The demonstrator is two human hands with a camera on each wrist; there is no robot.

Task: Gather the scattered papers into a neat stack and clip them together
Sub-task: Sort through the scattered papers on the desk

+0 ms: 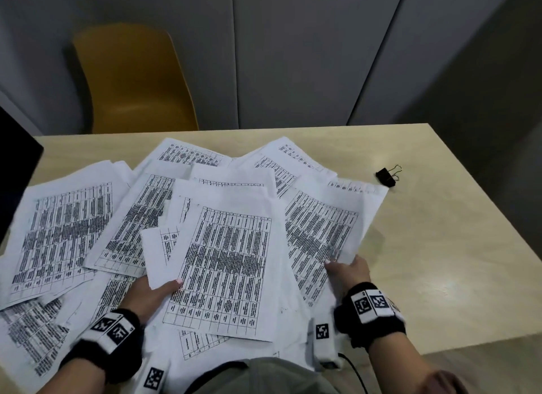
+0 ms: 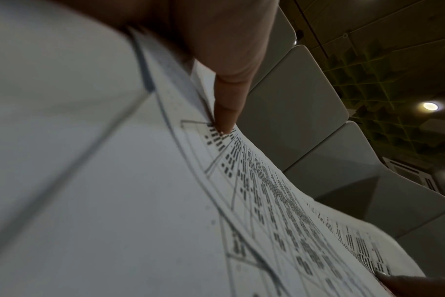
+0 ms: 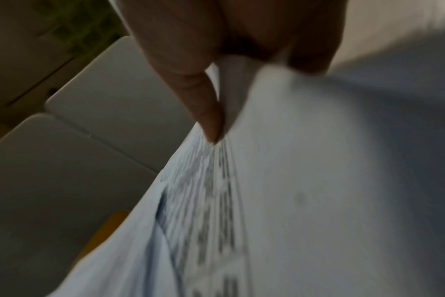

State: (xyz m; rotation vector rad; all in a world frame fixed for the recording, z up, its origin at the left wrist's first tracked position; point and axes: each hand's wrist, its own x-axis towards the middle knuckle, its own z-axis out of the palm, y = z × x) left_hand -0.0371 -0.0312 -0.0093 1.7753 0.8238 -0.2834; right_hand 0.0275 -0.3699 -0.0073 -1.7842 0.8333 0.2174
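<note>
Scattered papers [image 1: 223, 255] fan across the tabletop [image 1: 457, 247], filling the frame's centre and left. The left hand [image 1: 152, 294] and right hand [image 1: 349, 272] each pinch sheets at the lower edges. The binder clip [image 1: 387, 175], upper right, lies nearer the right hand.

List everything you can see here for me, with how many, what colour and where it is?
papers: many, too overlapped to count, white with black printed tables, spread over the left and middle of the table
binder clip: one, black with metal handles, on the table beyond the papers' far right corner
table: one, light wood
chair: one, yellow, behind the table's far left edge
wall panels: several, grey, behind the table
dark object: one, black, at the left edge, cannot tell what it is
wristbands: two, black with black-and-white markers, one on each wrist
left hand: pinches sheets near the middle
right hand: pinches a sheet's edge on the right
</note>
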